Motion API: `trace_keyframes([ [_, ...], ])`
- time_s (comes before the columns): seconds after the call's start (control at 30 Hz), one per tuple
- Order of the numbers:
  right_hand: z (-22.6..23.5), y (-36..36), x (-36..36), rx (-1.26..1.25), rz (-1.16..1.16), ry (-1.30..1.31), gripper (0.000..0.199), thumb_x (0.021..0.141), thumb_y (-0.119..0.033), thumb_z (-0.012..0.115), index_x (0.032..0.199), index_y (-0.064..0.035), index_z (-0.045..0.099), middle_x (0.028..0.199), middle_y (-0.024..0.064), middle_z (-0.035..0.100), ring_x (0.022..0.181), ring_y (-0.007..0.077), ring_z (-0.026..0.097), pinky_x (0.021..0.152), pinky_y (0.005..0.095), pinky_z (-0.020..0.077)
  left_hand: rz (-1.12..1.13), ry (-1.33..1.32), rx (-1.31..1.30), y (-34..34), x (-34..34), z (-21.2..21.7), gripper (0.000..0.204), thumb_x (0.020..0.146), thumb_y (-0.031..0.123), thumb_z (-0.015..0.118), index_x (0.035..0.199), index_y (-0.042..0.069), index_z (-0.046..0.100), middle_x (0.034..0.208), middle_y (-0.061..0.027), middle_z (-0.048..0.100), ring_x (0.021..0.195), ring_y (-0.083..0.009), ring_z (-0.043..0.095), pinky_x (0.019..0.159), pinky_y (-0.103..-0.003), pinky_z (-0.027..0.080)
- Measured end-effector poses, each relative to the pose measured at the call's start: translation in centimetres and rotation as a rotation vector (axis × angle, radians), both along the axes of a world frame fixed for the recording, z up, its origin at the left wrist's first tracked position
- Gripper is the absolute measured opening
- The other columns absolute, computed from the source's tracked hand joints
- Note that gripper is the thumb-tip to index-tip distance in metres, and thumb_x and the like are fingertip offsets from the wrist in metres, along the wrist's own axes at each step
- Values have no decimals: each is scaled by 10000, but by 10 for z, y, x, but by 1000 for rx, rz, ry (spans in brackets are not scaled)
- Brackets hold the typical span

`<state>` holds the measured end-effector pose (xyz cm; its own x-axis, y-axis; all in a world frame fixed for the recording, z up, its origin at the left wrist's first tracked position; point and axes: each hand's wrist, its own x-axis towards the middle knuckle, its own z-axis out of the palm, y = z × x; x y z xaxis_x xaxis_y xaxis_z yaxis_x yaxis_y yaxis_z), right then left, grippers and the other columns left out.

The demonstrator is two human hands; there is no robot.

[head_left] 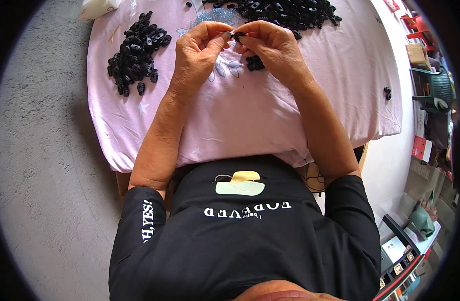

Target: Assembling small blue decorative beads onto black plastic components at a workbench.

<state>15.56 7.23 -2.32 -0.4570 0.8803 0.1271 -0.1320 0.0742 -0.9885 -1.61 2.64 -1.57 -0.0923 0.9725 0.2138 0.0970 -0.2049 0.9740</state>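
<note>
Over the far middle of the table, my left hand and my right hand meet, thumbs and forefingers pinched. Between their fingertips is a small black plastic piece, mostly covered by the fingers. A few like pieces lie just below my right hand. To the left spreads a pile of small black ridged plastic pieces, some with a pale slot. Beyond my right hand lies a larger black heap. Behind my hands is a patch of tiny shiny bluish bits, too small to make out.
A pink patterned cloth covers the table. Two black pieces sit near its right edge. At the far left corner stands a white bag or box, with a thin pale stick close by. Shelves with boxes line the right side.
</note>
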Motion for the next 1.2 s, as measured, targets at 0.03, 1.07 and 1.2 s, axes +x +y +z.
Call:
trace_keyframes([
  [0.03, 0, 0, 0, 0, 0, 0, 158, 906, -20, 632, 1056, 11, 669, 867, 73, 699, 780, 113, 684, 678, 235, 570, -3, -7, -6, 0, 0, 0, 115, 930, 51, 631, 1026, 8, 678, 884, -32, 684, 799, -88, 647, 757, -218, 533],
  [1.07, -1, 0, 0, 5, 3, -16, 147, 909, -29, 635, 1046, 11, 670, 853, 70, 699, 765, 112, 685, 668, 231, 571, -14, -113, -18, 2, 0, 0, 84, 953, 38, 583, 1015, -10, 614, 909, -90, 679, 817, -132, 677, 765, -245, 562],
  [1.2, 0, 1, 0, -6, -5, 5, 148, 908, -27, 634, 1046, 15, 666, 851, 72, 698, 762, 110, 684, 663, 230, 569, -41, -202, -22, 2, 1, 0, 74, 958, 28, 567, 1013, -11, 598, 915, -103, 675, 808, -139, 678, 776, -251, 567],
])
